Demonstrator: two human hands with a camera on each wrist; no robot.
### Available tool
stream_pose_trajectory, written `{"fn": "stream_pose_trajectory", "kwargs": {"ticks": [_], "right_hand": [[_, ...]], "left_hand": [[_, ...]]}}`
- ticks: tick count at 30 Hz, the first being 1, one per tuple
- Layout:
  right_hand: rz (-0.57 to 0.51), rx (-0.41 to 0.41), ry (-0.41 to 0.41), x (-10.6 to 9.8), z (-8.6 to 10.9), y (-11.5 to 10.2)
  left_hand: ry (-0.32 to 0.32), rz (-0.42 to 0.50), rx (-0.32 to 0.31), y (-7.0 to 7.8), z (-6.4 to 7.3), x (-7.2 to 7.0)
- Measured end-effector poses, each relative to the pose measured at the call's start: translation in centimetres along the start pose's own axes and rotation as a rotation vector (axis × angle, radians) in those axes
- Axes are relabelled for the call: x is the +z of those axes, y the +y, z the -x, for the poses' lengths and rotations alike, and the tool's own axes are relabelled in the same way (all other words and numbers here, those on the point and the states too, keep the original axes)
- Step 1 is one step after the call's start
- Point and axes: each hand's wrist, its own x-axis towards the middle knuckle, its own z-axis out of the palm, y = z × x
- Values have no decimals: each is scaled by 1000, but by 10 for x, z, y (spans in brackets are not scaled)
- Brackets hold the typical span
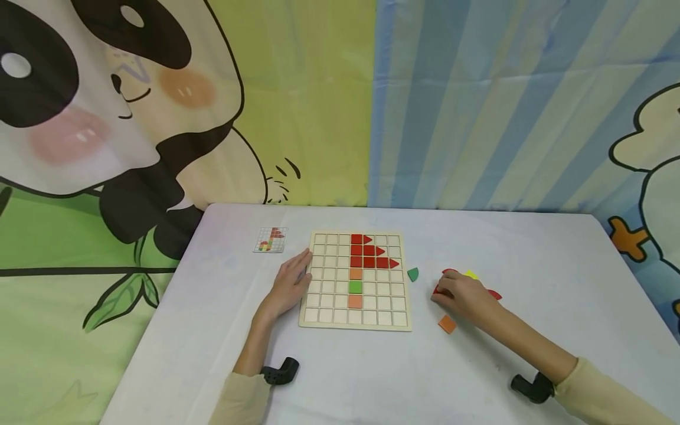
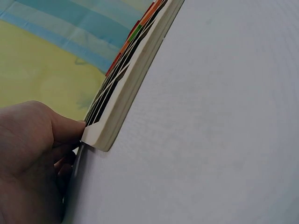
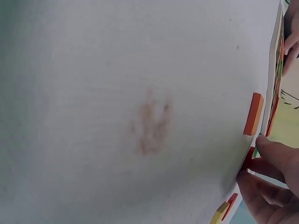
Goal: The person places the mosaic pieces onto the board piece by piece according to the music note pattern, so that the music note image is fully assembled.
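A wooden grid board [image 1: 325, 301] lies on the table, with red square and pointed pieces in its upper rows and an orange, green, orange column of squares below. My left hand [image 1: 289, 283] rests against its left edge; in the left wrist view the thumb [image 2: 67, 129] touches the frame near a corner. Right of the board, my right hand [image 1: 467, 295] pinches a small red piece [image 3: 248, 158] between thumb and fingers, low over the table. The piece's shape is mostly hidden. An orange square [image 1: 447, 324] lies just below this hand.
Between board and right hand lies a green rounded piece [image 1: 413, 274]. Beyond the right hand are a yellow piece [image 1: 471, 274] and a red curved piece [image 1: 495, 294]. A small pattern card [image 1: 270, 240] lies left of the board. A patterned cloth [image 1: 319, 118] hangs behind the table.
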Motion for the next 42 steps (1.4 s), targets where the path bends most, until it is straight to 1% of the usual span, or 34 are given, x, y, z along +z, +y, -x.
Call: {"fn": "stream_pose_trajectory", "kwargs": {"ticks": [4, 11, 20, 24, 28, 30, 32, 36, 39, 42], "right_hand": [[38, -19, 23, 3, -3, 0], [-13, -65, 45, 7, -4, -1], [-36, -84, 59, 7, -2, 0], [-43, -137, 82, 8, -3, 3], [-71, -221, 164, 9, -7, 2], [-91, -266, 202, 11, -10, -4], [-116, -310, 218, 13, -14, -14], [-142, -397, 192, 20, -24, -40], [-152, -481, 168, 28, -34, -61], [-162, -569, 176, 35, -43, -78]], "left_hand": [[2, -6, 0, -1, -1, 1], [4, 0, 1, -1, 0, 1], [7, 5, 1, 0, 0, 2], [3, 2, 3, 0, 0, 1], [-4, 14, 12, -1, 0, -1], [-5, 18, 15, -1, 0, -2], [-6, 18, 18, -2, 1, -2], [-8, 14, 18, -2, 1, -2], [-2, 22, 21, -1, 1, -2], [-5, 20, 23, 0, 1, -1]]}}
